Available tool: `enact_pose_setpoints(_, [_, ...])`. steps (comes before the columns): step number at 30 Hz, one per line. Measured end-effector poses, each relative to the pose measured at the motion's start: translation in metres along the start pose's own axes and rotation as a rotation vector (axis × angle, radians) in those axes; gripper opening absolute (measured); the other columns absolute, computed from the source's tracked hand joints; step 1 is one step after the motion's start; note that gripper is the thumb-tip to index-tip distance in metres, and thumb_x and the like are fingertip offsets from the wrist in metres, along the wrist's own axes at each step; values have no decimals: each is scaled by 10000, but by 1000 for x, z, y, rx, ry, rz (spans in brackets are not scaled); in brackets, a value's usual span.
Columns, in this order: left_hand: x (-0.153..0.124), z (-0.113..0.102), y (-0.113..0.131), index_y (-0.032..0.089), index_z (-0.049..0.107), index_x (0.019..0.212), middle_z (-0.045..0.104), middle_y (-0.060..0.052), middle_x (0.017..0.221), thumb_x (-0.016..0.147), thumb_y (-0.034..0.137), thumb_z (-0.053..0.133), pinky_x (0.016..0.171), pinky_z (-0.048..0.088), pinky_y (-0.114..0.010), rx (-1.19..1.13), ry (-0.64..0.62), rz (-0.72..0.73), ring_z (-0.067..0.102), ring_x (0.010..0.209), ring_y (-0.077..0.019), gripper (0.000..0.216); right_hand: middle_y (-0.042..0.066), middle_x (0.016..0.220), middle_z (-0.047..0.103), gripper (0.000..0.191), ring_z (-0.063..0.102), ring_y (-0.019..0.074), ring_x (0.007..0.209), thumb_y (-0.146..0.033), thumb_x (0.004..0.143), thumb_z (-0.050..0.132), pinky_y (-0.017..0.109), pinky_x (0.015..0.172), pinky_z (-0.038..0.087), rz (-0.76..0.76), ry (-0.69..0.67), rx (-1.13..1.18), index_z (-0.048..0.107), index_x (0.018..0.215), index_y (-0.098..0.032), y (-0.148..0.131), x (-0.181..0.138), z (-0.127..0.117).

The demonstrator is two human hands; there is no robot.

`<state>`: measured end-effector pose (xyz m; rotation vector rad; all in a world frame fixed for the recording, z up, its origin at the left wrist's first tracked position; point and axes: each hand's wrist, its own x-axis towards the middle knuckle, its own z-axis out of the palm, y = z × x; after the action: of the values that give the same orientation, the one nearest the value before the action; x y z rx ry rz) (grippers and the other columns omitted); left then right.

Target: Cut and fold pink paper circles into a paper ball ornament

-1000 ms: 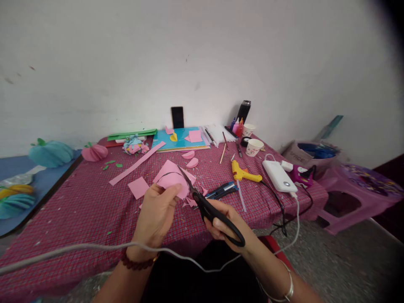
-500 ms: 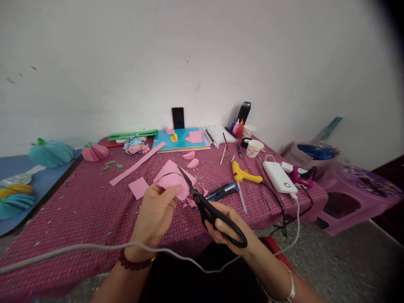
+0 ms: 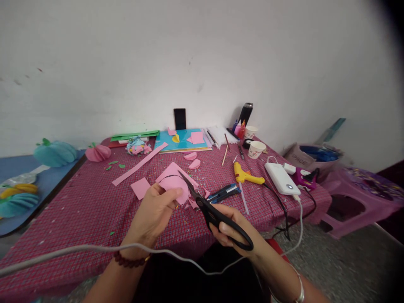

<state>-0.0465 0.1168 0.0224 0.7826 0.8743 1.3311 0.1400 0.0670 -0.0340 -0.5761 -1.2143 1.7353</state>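
Partly, the hands (image 3: 153,214) hide pink paper (image 3: 174,185) — and the black scissors (image 3: 207,208), too.

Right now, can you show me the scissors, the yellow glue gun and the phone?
Scissors (image 3: 200,203): head view, near the pivot between blades and handles.
Yellow glue gun (image 3: 244,176): head view, on its plastic body.
Phone (image 3: 180,119): head view, on its dark screen.

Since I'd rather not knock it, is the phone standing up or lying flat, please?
Standing up: the phone has its long sides upright and its dark face toward the camera, behind the blue sheet.
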Motion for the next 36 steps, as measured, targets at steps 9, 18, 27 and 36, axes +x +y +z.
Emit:
enact_pose_setpoints(9, [0, 2, 2, 126, 661, 640, 647, 15, 623, 539, 91, 797, 580, 460, -189, -63, -20, -12, 558, 574, -77, 173, -87, 555, 369, 536, 245, 21, 407, -515, 776, 695, 159, 350, 175, 6, 5, 6, 605, 1132, -125, 1, -1, -1])
enact_pose_setpoints(18, [1, -11, 1, 129, 672, 677, 638, 12, 630, 590, 92, 774, 567, 462, -204, 1, -73, -47, 552, 566, -88, 139, -76, 571, 374, 484, 260, 23, 411, -550, 757, 689, 164, 361, 184, 43, 12, -109, 635, 990, -130, -8, -3, -5])
enact_pose_setpoints(27, [-1, -9, 5, 131, 664, 672, 646, 24, 617, 560, 72, 781, 557, 462, -177, -6, -97, -79, 560, 556, -73, 172, -75, 567, 366, 509, 255, 25, 413, -569, 770, 667, 160, 362, 189, 65, -3, -204, 633, 1029, -131, -14, -5, -8])
enact_pose_setpoints(36, [1, -14, 8, 127, 647, 625, 631, 25, 581, 550, 83, 760, 529, 432, -183, 30, -167, -148, 543, 520, -72, 142, -74, 595, 376, 608, 245, 18, 433, -545, 779, 683, 147, 370, 178, 138, -37, -211, 591, 1233, -152, -17, -14, -22])
